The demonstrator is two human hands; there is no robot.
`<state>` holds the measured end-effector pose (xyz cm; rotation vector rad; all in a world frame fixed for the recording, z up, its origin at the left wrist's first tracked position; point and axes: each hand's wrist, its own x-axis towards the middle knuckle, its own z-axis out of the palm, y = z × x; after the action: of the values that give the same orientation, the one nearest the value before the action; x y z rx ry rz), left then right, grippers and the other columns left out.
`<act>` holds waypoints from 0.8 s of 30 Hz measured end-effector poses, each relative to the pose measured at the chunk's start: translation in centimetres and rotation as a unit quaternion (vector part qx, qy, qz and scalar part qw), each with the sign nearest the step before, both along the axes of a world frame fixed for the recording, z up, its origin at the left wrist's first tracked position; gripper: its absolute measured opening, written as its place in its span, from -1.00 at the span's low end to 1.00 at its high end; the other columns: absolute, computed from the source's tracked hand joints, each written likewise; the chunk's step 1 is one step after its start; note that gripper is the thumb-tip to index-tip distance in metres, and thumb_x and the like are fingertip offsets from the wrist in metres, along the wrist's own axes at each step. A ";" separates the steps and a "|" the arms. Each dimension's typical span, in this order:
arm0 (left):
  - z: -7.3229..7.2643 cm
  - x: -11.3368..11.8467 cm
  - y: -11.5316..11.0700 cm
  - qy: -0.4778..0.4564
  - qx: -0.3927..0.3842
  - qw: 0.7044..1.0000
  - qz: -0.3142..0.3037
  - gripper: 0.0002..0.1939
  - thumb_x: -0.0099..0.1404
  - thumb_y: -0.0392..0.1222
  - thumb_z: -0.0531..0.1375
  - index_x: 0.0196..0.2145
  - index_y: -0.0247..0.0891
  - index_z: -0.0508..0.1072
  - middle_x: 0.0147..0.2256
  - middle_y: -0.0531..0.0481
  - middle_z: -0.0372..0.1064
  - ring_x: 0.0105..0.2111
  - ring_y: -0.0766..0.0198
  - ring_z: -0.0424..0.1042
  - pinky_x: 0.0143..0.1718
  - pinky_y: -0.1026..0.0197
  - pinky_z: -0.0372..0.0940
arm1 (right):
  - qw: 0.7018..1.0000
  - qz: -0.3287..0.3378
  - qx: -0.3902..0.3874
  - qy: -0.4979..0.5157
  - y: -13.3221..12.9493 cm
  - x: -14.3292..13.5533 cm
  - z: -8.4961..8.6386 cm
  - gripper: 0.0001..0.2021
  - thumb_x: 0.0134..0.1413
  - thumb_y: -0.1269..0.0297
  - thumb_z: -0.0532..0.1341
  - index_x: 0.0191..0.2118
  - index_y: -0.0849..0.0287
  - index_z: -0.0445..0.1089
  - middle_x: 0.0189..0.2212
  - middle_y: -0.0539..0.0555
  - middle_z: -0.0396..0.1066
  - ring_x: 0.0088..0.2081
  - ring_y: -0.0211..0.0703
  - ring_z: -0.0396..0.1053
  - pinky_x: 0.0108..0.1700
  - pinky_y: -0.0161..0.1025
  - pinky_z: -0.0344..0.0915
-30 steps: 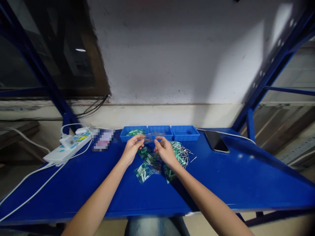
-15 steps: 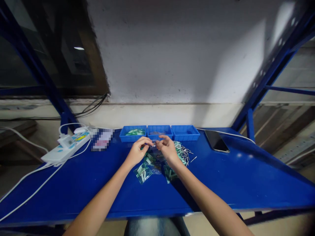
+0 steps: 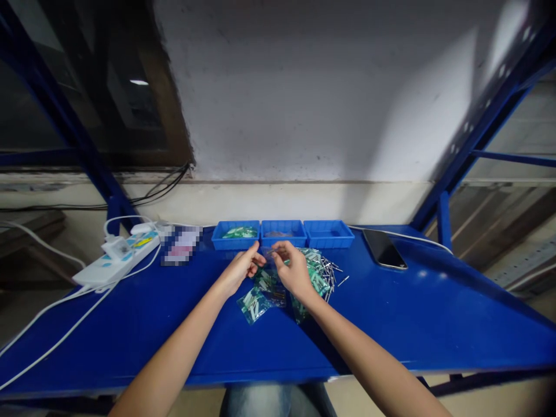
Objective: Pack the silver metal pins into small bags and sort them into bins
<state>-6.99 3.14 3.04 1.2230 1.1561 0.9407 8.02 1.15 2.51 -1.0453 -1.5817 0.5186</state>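
My right hand (image 3: 294,271) pinches a small clear plastic bag (image 3: 268,253) between thumb and fingers, above the middle of the table. On the bag's other side is my left hand (image 3: 241,270), its thumb raised and its fingers apart; it appears to hold nothing. Under my hands lie a green-and-clear packet with pale strips (image 3: 253,305) and several similar packets, partly hidden. Beside my right hand, more green packets (image 3: 318,279) are heaped against a pile of thin metal pins (image 3: 332,271). What is inside the pinched bag is too small to tell.
Three blue bins stand along the back: the left bin (image 3: 220,242) holds green packets, the middle bin (image 3: 299,241) clear bags, and the right bin (image 3: 329,242) shows its bare floor. A phone (image 3: 384,249) lies right; a white power strip (image 3: 98,272) with cables lies left.
My left hand has let go of the bag and drawn slightly down, its fingers spreading. My right hand keeps hold of the bag, nearly in the same place.
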 end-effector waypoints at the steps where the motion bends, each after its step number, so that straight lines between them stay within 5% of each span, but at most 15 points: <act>1: 0.1 0.0 0.0 -0.012 -0.003 1.000 -0.009 -0.51 0.09 0.23 0.14 -0.47 -0.35 0.41 -0.52 0.01 0.29 -0.61 0.44 0.15 -0.60 0.34 -0.06 | 1.000 0.001 0.011 -0.017 0.0 0.0 0.0 -0.84 0.02 0.40 0.06 -0.28 0.16 0.34 -0.40 0.04 0.40 -0.36 -0.19 0.35 -0.27 -0.25 0.26; 8: 0.2 0.0 -0.1 -0.055 0.042 0.997 -0.017 -0.76 -0.02 -0.12 0.26 -0.43 -0.32 0.38 -0.49 0.04 0.27 -0.53 0.40 0.24 -0.53 0.35 0.04 | 0.994 -0.027 0.046 -0.091 -0.1 0.0 -0.2 -0.79 -0.06 0.52 0.06 -0.39 0.14 0.39 -0.37 0.06 0.36 -0.24 -0.11 0.29 -0.10 -0.13 0.19; 11: 0.2 0.1 -0.3 0.009 0.163 0.986 0.022 -0.84 0.07 -0.14 0.20 -0.43 -0.28 0.36 -0.48 0.03 0.28 -0.45 0.32 0.29 -0.45 0.31 0.14 | 0.996 -0.054 0.035 -0.069 -0.2 -0.1 -0.2 -0.80 -0.07 0.48 0.09 -0.35 0.15 0.42 -0.29 0.11 0.30 -0.16 -0.06 0.26 -0.05 -0.11 0.17; 16: 0.7 0.3 -1.2 0.174 0.396 0.902 0.005 -0.90 0.16 -0.27 0.09 -0.38 -0.22 0.42 -0.25 -0.08 0.35 -0.20 0.17 0.32 -0.17 0.17 0.21 | 0.993 0.003 -0.106 0.060 0.0 0.0 0.4 -0.70 0.08 0.11 0.07 -0.44 0.20 0.41 -0.47 0.04 0.34 -0.36 -0.16 0.30 -0.26 -0.24 0.23; 20: 0.4 0.5 -1.3 0.226 0.436 0.870 -0.041 -0.83 0.18 -0.30 0.09 -0.32 -0.17 0.47 -0.16 -0.08 0.36 -0.11 0.13 0.29 -0.01 0.08 0.15 | 0.987 0.035 -0.136 0.080 0.6 0.2 0.1 -0.65 0.06 0.04 0.08 -0.49 0.22 0.38 -0.60 -0.03 0.32 -0.50 -0.24 0.25 -0.41 -0.32 0.18; 24: 0.1 0.5 -1.1 0.213 0.433 0.876 0.001 -0.86 0.20 -0.19 0.14 -0.34 -0.16 0.51 -0.09 -0.09 0.32 -0.10 0.12 0.29 -0.03 0.09 0.17 | 0.994 0.011 -0.098 0.052 1.0 0.3 -0.6 -0.71 0.09 0.11 0.05 -0.35 0.22 0.40 -0.55 0.00 0.35 -0.50 -0.23 0.26 -0.43 -0.32 0.19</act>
<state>-6.47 2.08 3.18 2.2419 1.0808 1.2914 8.36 2.16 1.89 -1.1291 -1.4741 0.7428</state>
